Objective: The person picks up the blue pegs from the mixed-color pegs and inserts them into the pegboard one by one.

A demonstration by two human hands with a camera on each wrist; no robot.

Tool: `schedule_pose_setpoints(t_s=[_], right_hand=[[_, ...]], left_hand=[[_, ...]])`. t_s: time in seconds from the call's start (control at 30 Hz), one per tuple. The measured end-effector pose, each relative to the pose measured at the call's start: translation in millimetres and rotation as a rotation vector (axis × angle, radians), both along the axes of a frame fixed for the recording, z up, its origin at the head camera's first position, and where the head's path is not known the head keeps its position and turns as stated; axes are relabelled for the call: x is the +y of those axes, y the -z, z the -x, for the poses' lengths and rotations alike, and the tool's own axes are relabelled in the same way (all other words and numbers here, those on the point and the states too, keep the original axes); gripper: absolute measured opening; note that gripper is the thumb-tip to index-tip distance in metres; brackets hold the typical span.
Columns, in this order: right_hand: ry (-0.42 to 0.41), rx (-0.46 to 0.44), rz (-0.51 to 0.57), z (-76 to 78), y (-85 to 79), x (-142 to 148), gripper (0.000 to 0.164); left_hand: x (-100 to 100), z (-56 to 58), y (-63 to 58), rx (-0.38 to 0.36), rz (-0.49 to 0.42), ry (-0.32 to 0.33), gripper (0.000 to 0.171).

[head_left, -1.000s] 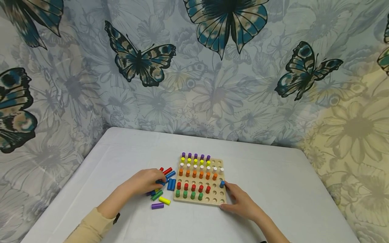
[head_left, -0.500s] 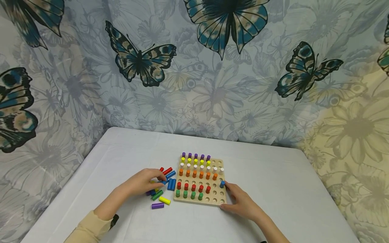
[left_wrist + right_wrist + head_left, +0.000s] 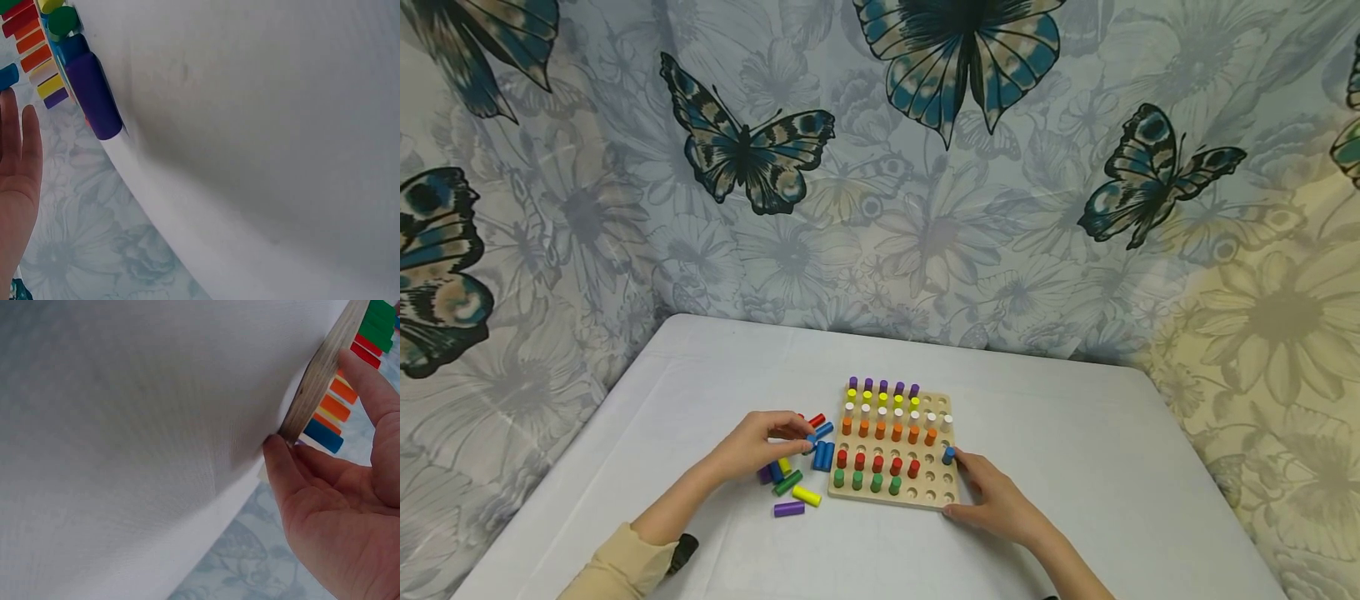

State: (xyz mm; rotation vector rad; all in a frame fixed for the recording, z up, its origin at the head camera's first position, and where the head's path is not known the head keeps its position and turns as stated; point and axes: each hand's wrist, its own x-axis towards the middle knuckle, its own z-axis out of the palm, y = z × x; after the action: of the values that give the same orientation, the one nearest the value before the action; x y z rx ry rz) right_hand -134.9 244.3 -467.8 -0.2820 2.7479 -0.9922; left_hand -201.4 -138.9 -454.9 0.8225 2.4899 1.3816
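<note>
The left hand (image 3: 760, 443) pinches a blue peg (image 3: 810, 442) between thumb and fingertips, just above the loose pegs; in the left wrist view that blue peg (image 3: 9, 76) shows at the fingertips. To its right lies a wooden pegboard (image 3: 925, 498) with upright rows of purple, yellow, white, orange, red and green pegs. A single blue peg (image 3: 949, 455) stands near its right edge. The right hand (image 3: 1000, 500) holds the board by its near right corner, thumb at the front edge and fingers along the right side. In the right wrist view, the fingers touch the board's wooden edge (image 3: 319, 372).
Loose pegs lie left of the board: two blue pegs (image 3: 823, 456) side by side, a green peg (image 3: 787, 482), a yellow peg (image 3: 807, 496), a purple peg (image 3: 789, 508) and a red peg (image 3: 815, 422). A white-covered table (image 3: 722, 358) meets a butterfly-patterned wall.
The left hand has risen slightly and moved right from the loose pegs, with a blue peg now visible between its fingertips. The right hand and the board have stayed in place.
</note>
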Motion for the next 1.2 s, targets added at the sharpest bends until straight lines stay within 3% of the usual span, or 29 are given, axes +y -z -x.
schedule_pose_setpoints(t_s=[0.43, 0.83, 1.2], right_hand=[[-0.006, 0.007, 0.002, 0.0, -0.3, -0.2, 0.088], [-0.005, 0.008, 0.010, 0.5, 0.8, 0.1, 0.089], [0.011, -0.002, 0.014, 0.8, 1.2, -0.8, 0.088]], left_hand=[[14.6, -1.9, 8.3, -0.082, -0.144, -0.085, 0.030], [35.5, 1.8, 3.7, -0.080, -0.178, -0.090, 0.029], [59.3, 8.1, 3.4, -0.109, -0.256, -0.026, 0.028]])
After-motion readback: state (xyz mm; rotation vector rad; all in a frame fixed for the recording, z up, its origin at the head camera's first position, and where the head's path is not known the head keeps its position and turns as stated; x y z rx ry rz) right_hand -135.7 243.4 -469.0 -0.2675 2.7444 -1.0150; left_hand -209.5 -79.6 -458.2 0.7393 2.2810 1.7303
